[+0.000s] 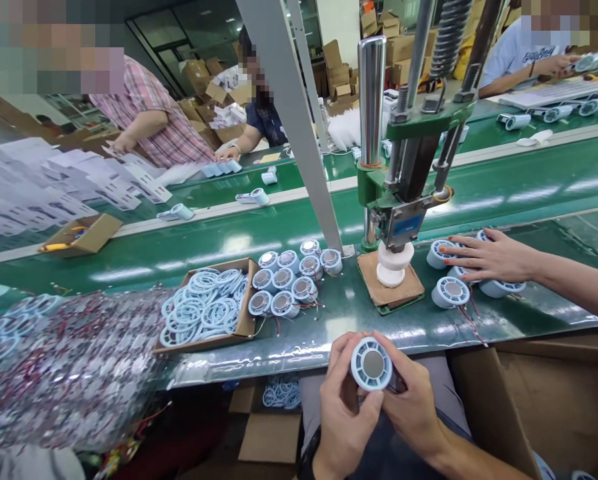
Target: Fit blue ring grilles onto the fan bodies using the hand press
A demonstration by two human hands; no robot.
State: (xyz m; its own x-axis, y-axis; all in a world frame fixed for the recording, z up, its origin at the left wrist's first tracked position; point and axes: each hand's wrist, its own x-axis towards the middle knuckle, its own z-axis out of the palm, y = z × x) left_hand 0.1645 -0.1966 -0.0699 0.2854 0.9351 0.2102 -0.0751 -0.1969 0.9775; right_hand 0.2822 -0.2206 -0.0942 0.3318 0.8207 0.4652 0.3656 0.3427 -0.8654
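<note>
Between both of my hands, above my lap and just off the table's front edge, is a light-blue round fan housing [372, 364] with a grey disc at its centre. My left hand [346, 407] grips its left side, thumb at the lower rim. My right hand [411, 400] wraps the right side and the back, so part of the housing is hidden. Beyond my hands stands a hand press [403, 227] with a white round head over a brown pad [409, 285]. Several similar housings [283, 303] with red wires sit left of the press.
A cardboard box [203, 341] of light-blue rings stands at the left, beside a pile of wired parts [79, 360]. At the right, another person's hand [499, 257] rests over more housings [450, 292]. A slanted metal post [299, 113] rises behind. Co-workers sit across the green conveyor [219, 243].
</note>
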